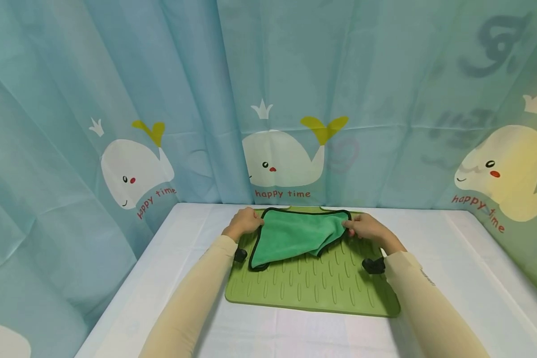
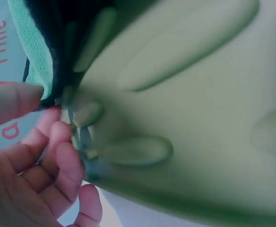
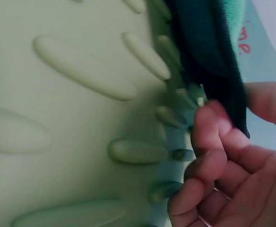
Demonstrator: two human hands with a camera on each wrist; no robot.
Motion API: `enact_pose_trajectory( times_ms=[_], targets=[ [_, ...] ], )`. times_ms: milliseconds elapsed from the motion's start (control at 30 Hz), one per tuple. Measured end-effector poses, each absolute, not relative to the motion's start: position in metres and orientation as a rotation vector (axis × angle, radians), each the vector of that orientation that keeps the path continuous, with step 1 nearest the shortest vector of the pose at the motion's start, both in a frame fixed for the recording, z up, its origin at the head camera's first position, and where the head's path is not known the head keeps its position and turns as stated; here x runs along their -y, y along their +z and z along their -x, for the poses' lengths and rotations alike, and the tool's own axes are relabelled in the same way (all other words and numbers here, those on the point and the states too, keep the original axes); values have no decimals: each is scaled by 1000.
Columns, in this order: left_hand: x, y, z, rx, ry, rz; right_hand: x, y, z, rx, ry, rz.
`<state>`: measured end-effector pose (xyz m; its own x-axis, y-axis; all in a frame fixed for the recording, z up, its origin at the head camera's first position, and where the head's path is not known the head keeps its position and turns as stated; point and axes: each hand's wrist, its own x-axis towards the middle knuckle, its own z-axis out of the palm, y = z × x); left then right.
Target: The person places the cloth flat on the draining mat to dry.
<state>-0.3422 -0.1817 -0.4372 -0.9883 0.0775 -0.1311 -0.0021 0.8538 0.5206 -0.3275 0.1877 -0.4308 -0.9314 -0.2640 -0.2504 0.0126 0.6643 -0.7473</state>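
Note:
A green cloth [image 1: 295,231] with a dark edging hangs between both hands over a green ridged mat [image 1: 313,291]. My left hand [image 1: 246,221] pinches its left side near the upper corner. At the upper right corner, my right hand [image 1: 366,226] pinches the edge between thumb and fingers. The cloth's lower left corner droops towards the mat, and its right part is folded and creased. In the left wrist view the thumb and index finger of the left hand [image 2: 38,156] grip the dark edging [image 2: 50,42]. The right wrist view shows the right hand [image 3: 237,165] holding the other edge.
The mat lies on a white-covered table [image 1: 197,223], near its back edge. A blue curtain [image 1: 367,99] printed with whales rises right behind the table and round its sides. Dark wrist cameras [image 1: 373,266] sit under both forearms, over the mat's sides.

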Motion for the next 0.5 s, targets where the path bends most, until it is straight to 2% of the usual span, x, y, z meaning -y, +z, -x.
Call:
enact_pose_trajectory(
  times_ms=[500],
  targets=[
    [186, -432, 332, -2852, 869, -62, -186, -428, 322, -2467, -1205, 218]
  ],
)
